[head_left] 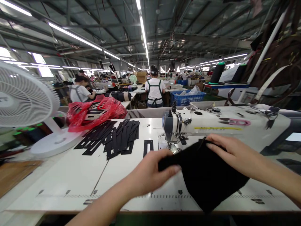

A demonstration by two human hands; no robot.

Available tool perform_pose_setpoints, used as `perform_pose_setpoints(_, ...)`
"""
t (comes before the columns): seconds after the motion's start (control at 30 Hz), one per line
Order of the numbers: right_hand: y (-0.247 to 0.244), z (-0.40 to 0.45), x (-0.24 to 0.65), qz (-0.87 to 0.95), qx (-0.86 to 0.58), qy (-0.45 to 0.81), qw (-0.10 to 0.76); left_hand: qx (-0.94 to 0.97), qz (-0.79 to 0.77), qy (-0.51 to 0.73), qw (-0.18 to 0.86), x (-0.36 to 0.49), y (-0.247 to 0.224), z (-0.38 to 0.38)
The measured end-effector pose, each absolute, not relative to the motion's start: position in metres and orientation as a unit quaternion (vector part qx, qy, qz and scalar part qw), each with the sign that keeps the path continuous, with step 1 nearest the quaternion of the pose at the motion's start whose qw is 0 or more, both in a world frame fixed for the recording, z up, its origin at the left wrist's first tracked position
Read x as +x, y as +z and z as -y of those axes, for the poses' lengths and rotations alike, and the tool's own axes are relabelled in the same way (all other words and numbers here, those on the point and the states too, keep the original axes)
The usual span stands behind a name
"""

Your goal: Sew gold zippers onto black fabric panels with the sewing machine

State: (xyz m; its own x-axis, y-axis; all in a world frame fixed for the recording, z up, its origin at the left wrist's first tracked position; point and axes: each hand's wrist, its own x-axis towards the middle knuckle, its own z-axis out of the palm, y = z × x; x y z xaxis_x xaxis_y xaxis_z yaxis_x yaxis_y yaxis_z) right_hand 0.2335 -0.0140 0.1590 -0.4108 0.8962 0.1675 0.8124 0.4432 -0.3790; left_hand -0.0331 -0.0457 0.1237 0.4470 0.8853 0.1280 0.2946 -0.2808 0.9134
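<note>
A piece of black fabric (211,179) hangs between my hands, in front of the sewing machine (178,122), its lower corner reaching the table's front edge. My left hand (155,172) pinches its left end between thumb and fingers. Its upper right edge is gripped by my right hand (225,150), near the machine arm. The fabric's top edge passes close to the lit needle area, and whether they touch is unclear. A single black frame-shaped piece (145,147) lies on the white table (77,175) left of the machine. Farther left lies a spread pile of similar black strips (121,138).
A red plastic bag (98,111) sits behind the strips, beside a white fan (50,138) on the left. Pink-handled snips (235,121) rest on the machine. Thread cones (216,73) stand at the back right. Two people (154,89) (81,91) work beyond the table, near a blue basket (188,99).
</note>
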Motion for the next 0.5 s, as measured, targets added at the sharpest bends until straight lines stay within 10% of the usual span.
perform_pose_setpoints(0.23,0.141,0.046,0.235,0.818,-0.498,0.123,0.261,0.74,-0.32,0.482,0.344,-0.012,0.102,0.047)
perform_pose_setpoints(0.5,0.144,0.046,0.238,0.818,-0.475,0.192,0.262,0.735,-0.357,0.353,0.456,0.007,0.085,0.029)
